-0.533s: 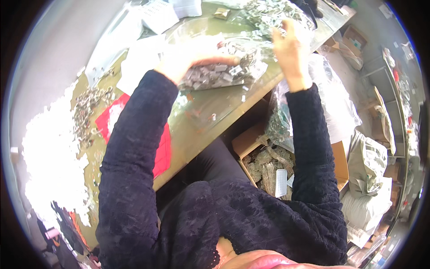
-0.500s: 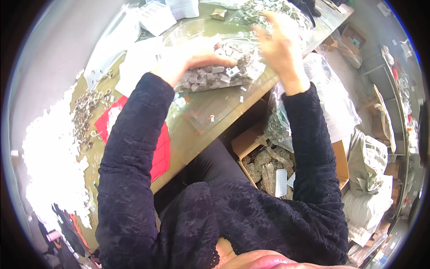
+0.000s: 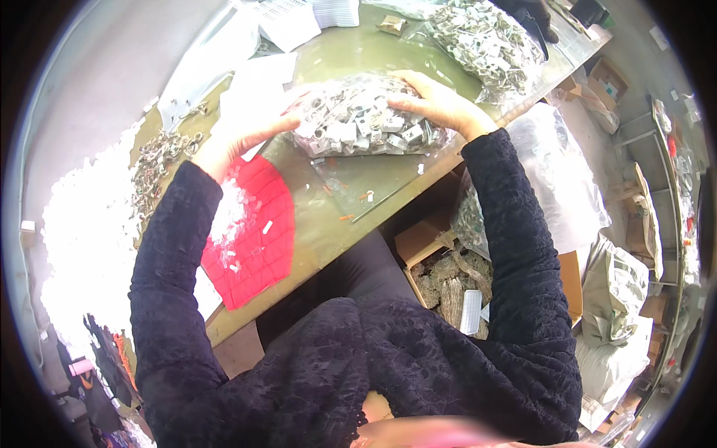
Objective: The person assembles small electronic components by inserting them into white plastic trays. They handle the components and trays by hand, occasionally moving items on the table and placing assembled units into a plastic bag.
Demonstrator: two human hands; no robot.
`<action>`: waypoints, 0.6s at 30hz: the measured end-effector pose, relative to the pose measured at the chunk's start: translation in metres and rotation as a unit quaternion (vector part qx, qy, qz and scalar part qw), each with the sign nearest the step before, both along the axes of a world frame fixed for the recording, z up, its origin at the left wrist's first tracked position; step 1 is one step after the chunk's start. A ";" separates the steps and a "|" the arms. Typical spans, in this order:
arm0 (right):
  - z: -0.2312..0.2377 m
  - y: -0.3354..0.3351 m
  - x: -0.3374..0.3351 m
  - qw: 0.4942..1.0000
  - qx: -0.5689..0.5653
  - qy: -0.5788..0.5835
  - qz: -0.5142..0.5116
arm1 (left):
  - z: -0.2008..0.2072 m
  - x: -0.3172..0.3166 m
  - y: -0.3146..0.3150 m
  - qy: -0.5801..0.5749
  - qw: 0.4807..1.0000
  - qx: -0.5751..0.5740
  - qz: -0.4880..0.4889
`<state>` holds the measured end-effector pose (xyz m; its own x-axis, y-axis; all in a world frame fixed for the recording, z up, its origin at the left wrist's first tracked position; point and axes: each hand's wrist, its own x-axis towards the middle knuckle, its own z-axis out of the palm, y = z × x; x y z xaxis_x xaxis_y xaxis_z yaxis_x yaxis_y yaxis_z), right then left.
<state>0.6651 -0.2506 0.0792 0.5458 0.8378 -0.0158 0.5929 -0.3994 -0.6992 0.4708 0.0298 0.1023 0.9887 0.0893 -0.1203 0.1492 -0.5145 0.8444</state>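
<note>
On the table before me lies a clear plastic bag [image 3: 366, 127], bulging with small pieces that carry white tags. My left hand [image 3: 272, 123] grips its left end, with the thumb in front and the other fingers washed out by glare. Curved over the bag's right part is my right hand [image 3: 429, 104], its fingertips pressed on the plastic. The bag rests on its side between both hands. To the left, nearer to me, a red cloth [image 3: 261, 246] bears a scatter of small clear and white bits.
A second bag of tagged pieces [image 3: 485, 45] stands at the far right of the table [image 3: 314, 246]. Left are metal-looking pieces [image 3: 160, 164] and a bright white heap [image 3: 89, 246]. Below the table edge sits a cardboard box [image 3: 426, 243] beside a large clear plastic bag [image 3: 556, 179].
My right hand has come down from the air onto the bag. My left hand has moved left to the bag's end, and more of the red cloth shows.
</note>
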 end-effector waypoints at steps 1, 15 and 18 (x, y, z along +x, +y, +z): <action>0.001 0.001 0.001 1.000 -0.011 0.014 0.000 | -0.006 -0.006 -0.005 -0.024 0.997 0.068 -0.030; -0.031 -0.065 -0.037 0.913 0.273 0.297 0.058 | -0.043 0.008 -0.042 -0.059 0.973 -0.206 0.088; -0.038 -0.059 -0.062 0.959 0.244 0.136 0.049 | -0.035 0.011 -0.039 -0.055 0.969 -0.223 0.087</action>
